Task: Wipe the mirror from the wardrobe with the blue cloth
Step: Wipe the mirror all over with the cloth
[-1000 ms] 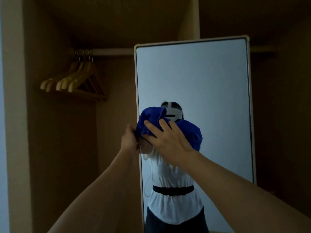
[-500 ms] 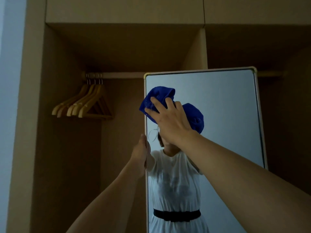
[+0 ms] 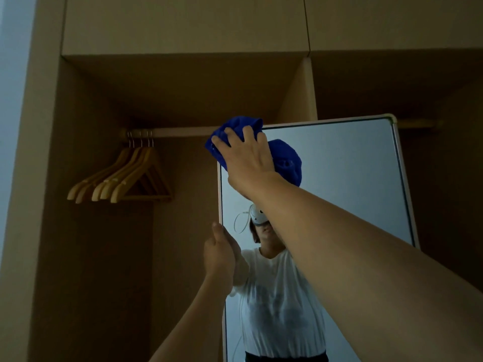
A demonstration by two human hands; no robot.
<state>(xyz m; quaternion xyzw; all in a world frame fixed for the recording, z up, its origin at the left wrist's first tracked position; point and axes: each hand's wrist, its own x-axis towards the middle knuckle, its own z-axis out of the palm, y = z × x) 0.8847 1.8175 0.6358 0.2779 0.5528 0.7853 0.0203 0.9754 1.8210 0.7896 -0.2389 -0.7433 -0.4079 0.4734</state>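
Right hand [image 3: 245,160] spread on blue cloth [image 3: 286,163] at mirror [image 3: 339,178] top corner, left hand [image 3: 218,257] gripping frame edge, wardrobe [image 3: 183,82] dim

A person's right hand [image 3: 245,160] presses a bunched blue cloth [image 3: 235,129] against the mirror [image 3: 345,178] at its eleven o'clock corner, while the left hand [image 3: 219,257] holds the frame's nine o'clock edge. Wooden hangers [image 3: 122,178] hang from the wardrobe [image 3: 183,24] rail [image 3: 177,131] toward nine o'clock of the cloth.
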